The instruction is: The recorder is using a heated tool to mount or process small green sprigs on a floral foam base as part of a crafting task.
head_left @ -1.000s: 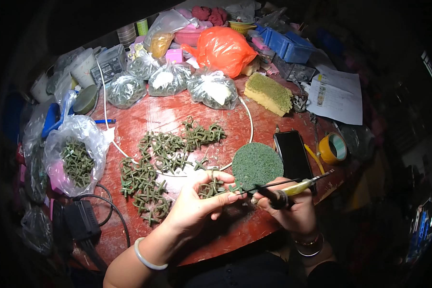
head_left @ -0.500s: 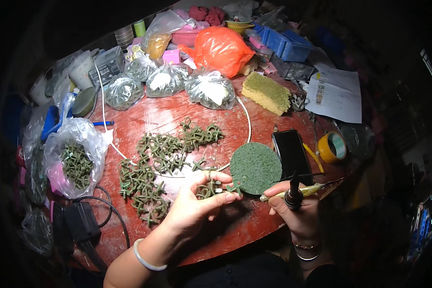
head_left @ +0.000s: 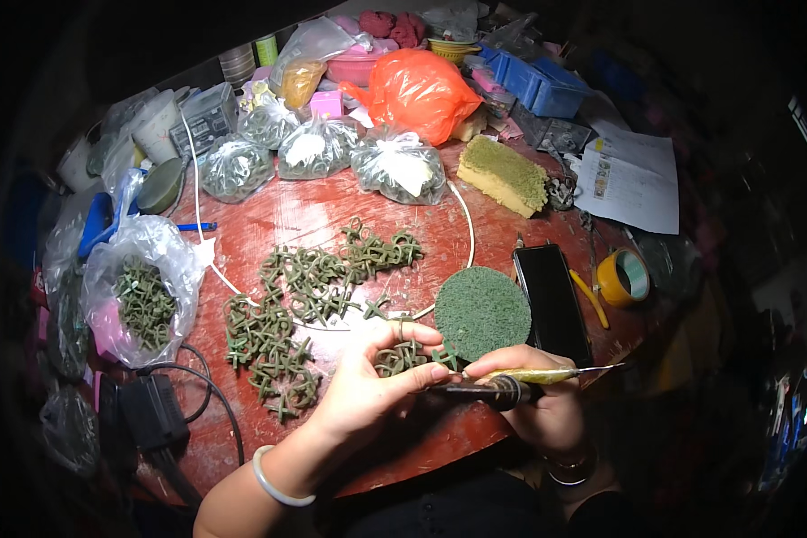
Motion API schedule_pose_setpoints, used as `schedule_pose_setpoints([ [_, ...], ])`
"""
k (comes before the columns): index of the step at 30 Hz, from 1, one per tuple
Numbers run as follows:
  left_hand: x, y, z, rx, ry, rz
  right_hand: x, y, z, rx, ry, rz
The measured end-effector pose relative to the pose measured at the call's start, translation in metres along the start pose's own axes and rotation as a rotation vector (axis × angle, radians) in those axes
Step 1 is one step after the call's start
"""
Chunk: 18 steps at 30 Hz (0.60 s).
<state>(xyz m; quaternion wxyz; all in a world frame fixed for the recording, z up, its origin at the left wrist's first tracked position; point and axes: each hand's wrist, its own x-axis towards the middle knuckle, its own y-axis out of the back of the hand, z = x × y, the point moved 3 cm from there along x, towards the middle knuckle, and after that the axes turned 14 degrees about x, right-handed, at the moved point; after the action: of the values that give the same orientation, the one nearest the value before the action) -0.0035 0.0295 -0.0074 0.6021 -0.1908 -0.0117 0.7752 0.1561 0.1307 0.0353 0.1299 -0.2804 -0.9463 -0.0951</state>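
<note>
Between the thumb and fingers of my left hand [head_left: 363,386] is a small green ring-shaped piece with prongs [head_left: 446,358]. More such dull-green rings [head_left: 402,357] sit at its fingers. My right hand [head_left: 547,412] is closed around two tools: a slim yellow-handled pick [head_left: 533,375] with a thin metal point to the right, and a black soldering iron [head_left: 504,393] whose dark rod points left below the pick. Both hands nearly meet at the green piece. Just beyond them lies a round, rough green pad [head_left: 482,314].
A loose pile of green rings [head_left: 278,350] covers the middle left of the red table [head_left: 386,475]. A black phone [head_left: 551,300] and yellow tape roll [head_left: 622,276] lie right. Behind are filled plastic bags [head_left: 318,148] and a sponge block [head_left: 502,175]; a white cable [head_left: 469,229] crosses the table.
My right hand has turned and come left toward the left hand. The soldering iron has swung from upright to lying sideways, and the pick lies flatter. My left hand barely moved.
</note>
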Motion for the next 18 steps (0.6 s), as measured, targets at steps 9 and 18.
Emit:
schedule_pose_setpoints([
  [9, -0.001, 0.002, -0.004, 0.012, 0.015, -0.008, -0.001, 0.005, 0.001, -0.025, 0.01, -0.068],
  [18, 0.002, 0.001, -0.003, -0.109, -0.021, -0.061, -0.047, 0.026, 0.012, -0.122, 0.008, 0.328],
])
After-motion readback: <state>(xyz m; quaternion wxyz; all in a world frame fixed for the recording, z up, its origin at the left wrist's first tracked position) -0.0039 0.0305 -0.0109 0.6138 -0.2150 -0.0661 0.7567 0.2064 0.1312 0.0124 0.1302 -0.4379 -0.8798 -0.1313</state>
